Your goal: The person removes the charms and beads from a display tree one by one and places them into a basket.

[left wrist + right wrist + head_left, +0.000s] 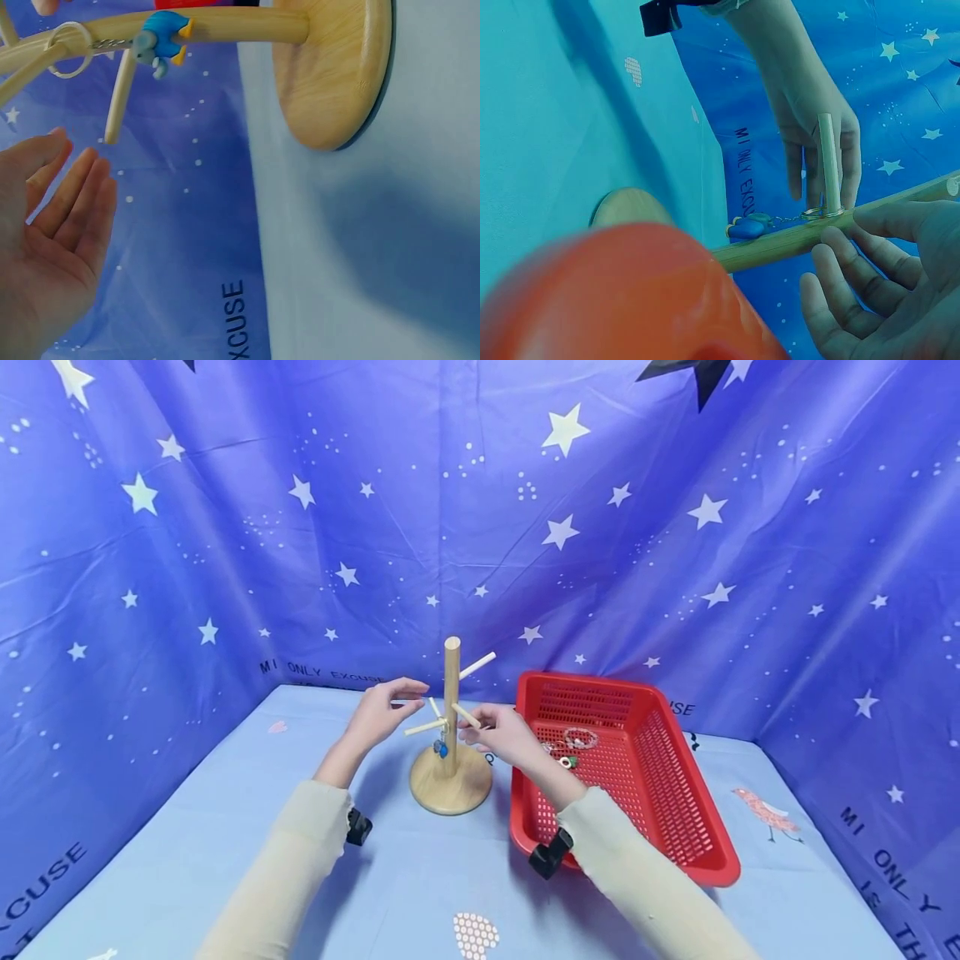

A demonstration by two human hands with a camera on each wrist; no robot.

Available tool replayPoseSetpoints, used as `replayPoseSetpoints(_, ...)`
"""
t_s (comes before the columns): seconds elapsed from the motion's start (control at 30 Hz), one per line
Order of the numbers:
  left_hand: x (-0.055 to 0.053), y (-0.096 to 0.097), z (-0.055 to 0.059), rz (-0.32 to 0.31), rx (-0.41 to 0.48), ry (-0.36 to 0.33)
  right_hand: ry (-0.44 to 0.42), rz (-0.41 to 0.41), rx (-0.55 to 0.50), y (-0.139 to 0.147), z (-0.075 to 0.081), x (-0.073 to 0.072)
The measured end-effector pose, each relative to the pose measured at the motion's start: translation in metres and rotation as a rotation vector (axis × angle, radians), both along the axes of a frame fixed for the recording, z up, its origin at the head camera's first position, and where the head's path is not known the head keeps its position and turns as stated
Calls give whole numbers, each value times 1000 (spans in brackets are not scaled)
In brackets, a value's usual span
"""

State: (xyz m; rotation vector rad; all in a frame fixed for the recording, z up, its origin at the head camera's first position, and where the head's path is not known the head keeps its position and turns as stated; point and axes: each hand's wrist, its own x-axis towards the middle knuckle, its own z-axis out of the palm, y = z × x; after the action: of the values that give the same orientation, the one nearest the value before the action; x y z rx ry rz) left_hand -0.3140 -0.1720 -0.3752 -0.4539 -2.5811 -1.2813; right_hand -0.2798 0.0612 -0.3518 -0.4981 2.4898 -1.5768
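Observation:
A wooden peg stand with a round base rises upright from the cloth. A keychain hangs by its metal ring from one lower peg, and its small blue figure with yellow-orange feet dangles beside the post. My left hand is held just left of the stand, fingers extended, with nothing between them. On the other side my right hand is beside the post, its fingers loosely bent. In the right wrist view its thumb and fingertips lie very near the post; whether they touch it I cannot tell.
A red plastic basket stands to the right, partly beneath my right forearm. Inside it lie a beaded bracelet-like loop and a small green-and-white item. A starry blue curtain hangs behind the light-blue table cloth.

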Motion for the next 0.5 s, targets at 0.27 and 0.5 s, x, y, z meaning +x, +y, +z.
replayPoseSetpoints(0.27, -7, 6, -12, -19, 3, -28, -7, 15, -13, -1, -2, 0)
replayPoseSetpoints(0.5, -11, 10, -17, -9, -2, -32, -15, 16, -9, -1, -2, 0)
